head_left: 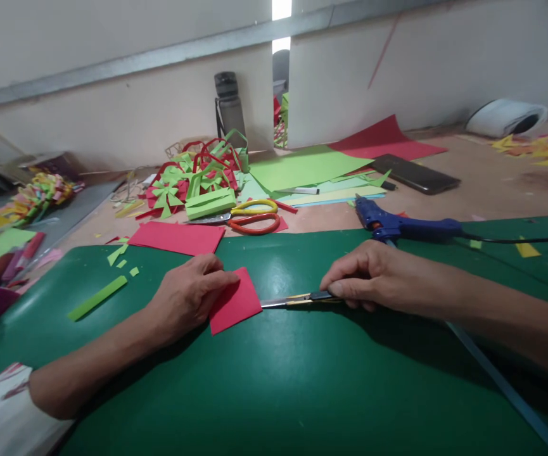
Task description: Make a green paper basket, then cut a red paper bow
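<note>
My left hand [189,297] lies on a small red paper square [235,303] and presses it flat onto the green cutting mat [274,392], fingers curled over its left edge. My right hand [373,275] grips the handle of a utility knife [297,299]. The knife lies low along the mat, and its blade tip touches the right corner of the red square.
A blue glue gun [397,225] with its cord lies just behind my right hand. Scissors [249,218], a red sheet [176,237], green strips [97,297] and folded paper bows [192,180] crowd the back left. A phone [415,173] and a bottle [229,104] sit farther back.
</note>
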### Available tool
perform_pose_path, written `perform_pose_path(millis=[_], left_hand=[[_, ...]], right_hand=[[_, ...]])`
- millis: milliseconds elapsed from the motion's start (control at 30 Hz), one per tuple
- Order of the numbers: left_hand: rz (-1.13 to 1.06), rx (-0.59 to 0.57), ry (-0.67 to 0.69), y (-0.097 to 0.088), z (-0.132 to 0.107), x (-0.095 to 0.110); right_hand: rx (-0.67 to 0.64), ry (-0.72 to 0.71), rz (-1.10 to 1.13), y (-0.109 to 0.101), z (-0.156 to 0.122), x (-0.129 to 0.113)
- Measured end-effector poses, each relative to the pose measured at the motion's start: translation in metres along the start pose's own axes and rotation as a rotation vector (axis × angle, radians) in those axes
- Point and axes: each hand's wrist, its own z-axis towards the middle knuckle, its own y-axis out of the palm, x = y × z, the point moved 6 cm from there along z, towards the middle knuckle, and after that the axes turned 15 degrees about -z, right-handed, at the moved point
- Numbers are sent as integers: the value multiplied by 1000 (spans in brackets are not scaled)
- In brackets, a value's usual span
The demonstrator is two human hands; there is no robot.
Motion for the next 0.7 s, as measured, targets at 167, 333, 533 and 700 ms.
perform_pose_path(millis=[167, 333, 533, 700], left_hand=[[-33, -13, 80, -3, 2, 2], [-35, 16, 77, -7, 2, 4], [-35, 0, 52, -4, 2, 0], [-48, -6, 26, -3, 2, -3]], right_hand=[[-27, 7, 8, 3, 5, -7], [-54, 20, 10, 7, 11, -9], [-57, -23, -37, 9, 13, -10], [-69, -25, -86, 10, 14, -12]])
